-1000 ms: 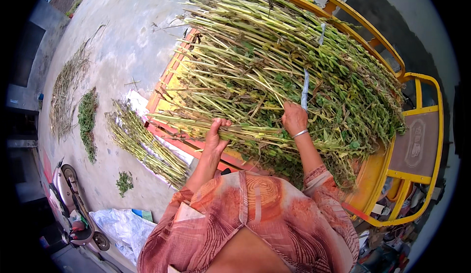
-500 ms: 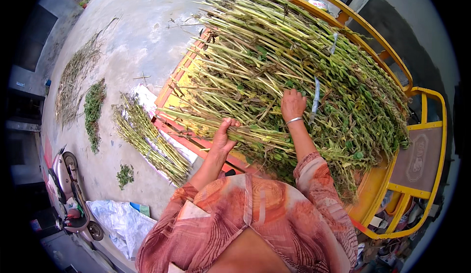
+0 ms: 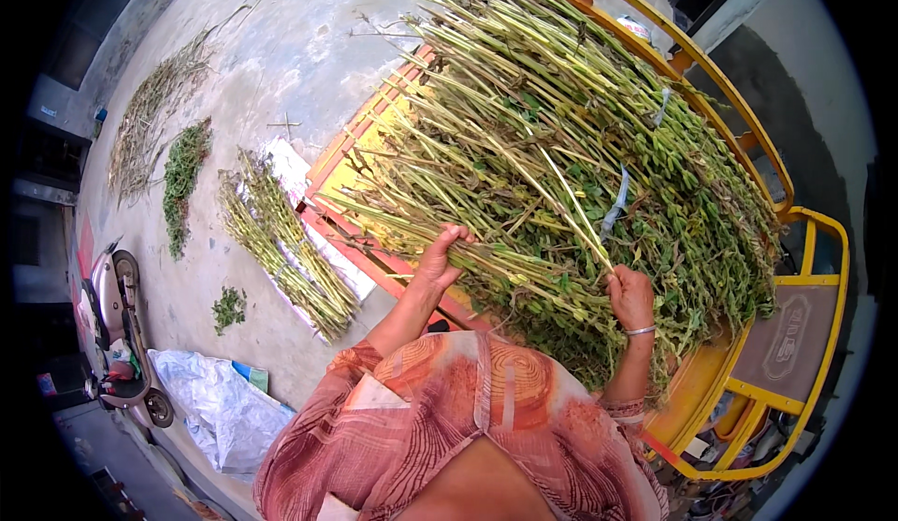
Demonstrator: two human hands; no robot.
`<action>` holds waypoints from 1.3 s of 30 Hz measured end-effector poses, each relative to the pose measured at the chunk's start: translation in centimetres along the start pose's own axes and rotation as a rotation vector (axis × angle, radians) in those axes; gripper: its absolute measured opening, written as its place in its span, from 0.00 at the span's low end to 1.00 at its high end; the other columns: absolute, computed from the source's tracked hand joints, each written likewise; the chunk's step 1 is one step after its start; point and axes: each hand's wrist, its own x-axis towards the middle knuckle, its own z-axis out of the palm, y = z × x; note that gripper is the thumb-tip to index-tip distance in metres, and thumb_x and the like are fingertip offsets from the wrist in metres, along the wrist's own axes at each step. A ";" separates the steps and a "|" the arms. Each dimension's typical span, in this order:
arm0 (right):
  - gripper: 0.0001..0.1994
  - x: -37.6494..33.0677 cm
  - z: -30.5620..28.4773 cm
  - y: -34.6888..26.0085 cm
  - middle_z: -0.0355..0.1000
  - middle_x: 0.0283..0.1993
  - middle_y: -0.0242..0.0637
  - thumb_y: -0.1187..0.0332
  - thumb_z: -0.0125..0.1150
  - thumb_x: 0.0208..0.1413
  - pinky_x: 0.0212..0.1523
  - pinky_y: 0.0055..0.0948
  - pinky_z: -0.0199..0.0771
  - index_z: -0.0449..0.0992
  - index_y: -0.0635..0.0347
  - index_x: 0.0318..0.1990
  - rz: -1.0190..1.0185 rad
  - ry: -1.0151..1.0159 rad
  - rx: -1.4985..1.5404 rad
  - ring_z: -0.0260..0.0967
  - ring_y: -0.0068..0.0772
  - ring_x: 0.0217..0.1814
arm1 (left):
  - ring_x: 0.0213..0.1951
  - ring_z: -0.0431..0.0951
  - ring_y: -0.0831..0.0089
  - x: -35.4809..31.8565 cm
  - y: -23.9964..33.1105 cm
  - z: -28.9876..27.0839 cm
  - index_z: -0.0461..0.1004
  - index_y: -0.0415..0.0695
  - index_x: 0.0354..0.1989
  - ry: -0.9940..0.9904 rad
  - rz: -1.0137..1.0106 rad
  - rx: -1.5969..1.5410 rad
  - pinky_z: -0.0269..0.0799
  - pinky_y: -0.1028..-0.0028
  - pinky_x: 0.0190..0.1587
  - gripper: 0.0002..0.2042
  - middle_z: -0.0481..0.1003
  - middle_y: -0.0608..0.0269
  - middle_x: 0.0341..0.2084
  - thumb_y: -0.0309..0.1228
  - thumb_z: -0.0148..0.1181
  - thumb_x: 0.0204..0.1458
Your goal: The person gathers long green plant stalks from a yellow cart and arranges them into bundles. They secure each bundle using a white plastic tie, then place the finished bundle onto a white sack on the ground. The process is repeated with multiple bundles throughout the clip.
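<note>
A big heap of cut plant stalks (image 3: 524,81), bare stems at the left and leafy, podded tops at the right, covers the yellow cart bed (image 3: 368,163). My left hand (image 3: 441,257) is closed around a bunch of stalks at the heap's near left edge. Over the leafy part, nearer to me, my right hand (image 3: 632,296) has its fingers closed on the end of a pale stalk (image 3: 582,210), which slants away to the upper left. Past this hand, a light blue tie strip (image 3: 615,205) lies across the heap. The stalk's far end is lost among other stems.
Yellow rails (image 3: 697,53) bound the cart's far side, with a yellow-framed seat back (image 3: 784,332) at the right. Left of the cart, a smaller stalk bundle (image 3: 281,240) lies on a white sheet (image 3: 288,167). Plastic sheeting (image 3: 217,407) and a scooter (image 3: 128,334) are farther left.
My right hand has moved right and toward me from the heap's middle and now grips a pale stalk. My left hand keeps its hold on the bunch. The view has shifted slightly.
</note>
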 end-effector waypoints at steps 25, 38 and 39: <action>0.04 -2.4 5.0 -4.7 0.66 0.28 0.43 0.70 0.55 0.55 0.30 0.40 0.66 0.69 0.59 0.32 -0.208 0.049 0.133 0.66 0.51 0.31 | 0.50 0.71 0.70 -0.8 1.9 6.4 0.69 0.46 0.52 -0.461 -0.019 0.190 0.68 0.68 0.55 0.24 0.70 0.62 0.48 0.35 0.69 0.45; 0.22 -11.0 2.9 -6.6 0.68 0.45 0.44 0.64 0.67 0.47 0.42 0.39 0.72 0.71 0.61 0.49 -0.339 0.192 0.663 0.69 0.46 0.43 | 0.40 0.69 0.70 -2.3 2.0 22.6 0.66 0.48 0.35 -0.630 0.090 0.273 0.58 0.58 0.61 0.05 0.68 0.69 0.28 0.29 0.57 0.55; 0.22 -10.8 4.0 -6.1 0.69 0.45 0.43 0.61 0.65 0.49 0.43 0.39 0.72 0.70 0.59 0.50 -0.368 0.267 0.563 0.69 0.46 0.43 | 0.39 0.68 0.71 -3.4 1.6 25.3 0.66 0.48 0.35 -0.669 0.083 0.286 0.59 0.63 0.59 0.05 0.66 0.69 0.27 0.28 0.57 0.55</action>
